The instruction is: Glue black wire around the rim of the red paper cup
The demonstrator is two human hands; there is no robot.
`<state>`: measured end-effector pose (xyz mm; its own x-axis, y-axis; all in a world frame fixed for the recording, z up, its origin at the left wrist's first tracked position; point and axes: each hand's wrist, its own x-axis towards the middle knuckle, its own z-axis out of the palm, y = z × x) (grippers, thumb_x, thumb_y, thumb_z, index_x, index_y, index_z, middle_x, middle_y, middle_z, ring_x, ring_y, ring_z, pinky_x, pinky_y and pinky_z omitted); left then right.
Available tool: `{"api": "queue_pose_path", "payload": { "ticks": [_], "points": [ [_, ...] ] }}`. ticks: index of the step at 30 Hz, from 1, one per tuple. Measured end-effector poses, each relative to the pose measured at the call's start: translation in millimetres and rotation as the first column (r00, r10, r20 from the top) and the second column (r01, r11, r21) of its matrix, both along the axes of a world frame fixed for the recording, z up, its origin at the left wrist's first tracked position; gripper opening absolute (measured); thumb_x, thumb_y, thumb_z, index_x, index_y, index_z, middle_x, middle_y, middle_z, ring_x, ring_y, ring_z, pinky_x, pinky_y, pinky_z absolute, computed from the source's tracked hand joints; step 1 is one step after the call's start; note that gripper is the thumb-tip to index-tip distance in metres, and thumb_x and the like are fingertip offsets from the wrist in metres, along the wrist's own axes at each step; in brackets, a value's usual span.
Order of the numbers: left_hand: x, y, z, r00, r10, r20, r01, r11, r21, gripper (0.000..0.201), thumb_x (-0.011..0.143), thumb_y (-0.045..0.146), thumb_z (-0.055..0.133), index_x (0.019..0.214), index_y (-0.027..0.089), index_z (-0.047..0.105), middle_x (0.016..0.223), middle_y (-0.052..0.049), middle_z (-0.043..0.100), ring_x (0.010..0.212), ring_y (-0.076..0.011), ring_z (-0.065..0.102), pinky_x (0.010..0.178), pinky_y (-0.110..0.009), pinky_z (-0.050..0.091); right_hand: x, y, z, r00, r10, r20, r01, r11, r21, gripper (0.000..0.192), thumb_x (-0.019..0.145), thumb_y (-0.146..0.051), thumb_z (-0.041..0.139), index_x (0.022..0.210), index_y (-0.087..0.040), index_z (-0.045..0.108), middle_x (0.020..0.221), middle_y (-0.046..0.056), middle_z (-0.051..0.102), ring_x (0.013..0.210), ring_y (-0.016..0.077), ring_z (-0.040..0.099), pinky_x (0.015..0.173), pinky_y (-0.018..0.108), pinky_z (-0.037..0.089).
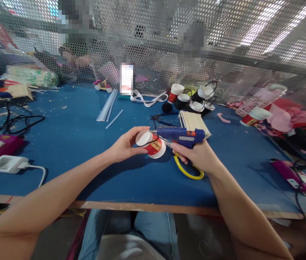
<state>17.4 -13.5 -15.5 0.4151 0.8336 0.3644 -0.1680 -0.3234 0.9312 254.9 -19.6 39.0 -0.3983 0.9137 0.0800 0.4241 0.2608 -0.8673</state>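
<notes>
My left hand (127,146) holds a small red-and-white paper cup (155,146) tilted on its side, thumb below and fingers behind. A thin black cord lies across the cup near its white end. My right hand (196,155) is wrapped around the handle of a blue glue gun (173,133). The gun's nozzle points left and reaches the cup; whether it touches cannot be made out. Beneath my right hand are scissors with yellow handles (189,175), partly hidden by the hand, their blades toward the cup.
Behind my right hand lie a stack of pale wooden sticks (196,122) and several cups with black handles (182,101). Clear glue sticks (108,104), a lit phone (126,79) and white ribbon (149,99) lie further back. Purple power strips (293,175) flank the table; a perforated metal screen (153,43) rises behind.
</notes>
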Motion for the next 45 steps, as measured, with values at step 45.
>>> {"api": "queue_pose_path", "payload": {
  "ticks": [45],
  "points": [
    [0.3,-1.1,3.2,0.996,-0.025,0.087,0.032,0.996,-0.081,0.063,0.063,0.014,0.073,0.12,0.023,0.048,0.116,-0.007,0.058,0.107,-0.0209,0.055,0.094,-0.037,0.043,0.3,-2.8,2.8,0.999,0.022,-0.046,-0.024,0.999,-0.03,0.027,0.08,-0.039,0.058,0.065,-0.016,0.055,0.041,-0.005,0.047,0.037,0.007,0.042,0.043,0.023,0.039]
  ]
}}
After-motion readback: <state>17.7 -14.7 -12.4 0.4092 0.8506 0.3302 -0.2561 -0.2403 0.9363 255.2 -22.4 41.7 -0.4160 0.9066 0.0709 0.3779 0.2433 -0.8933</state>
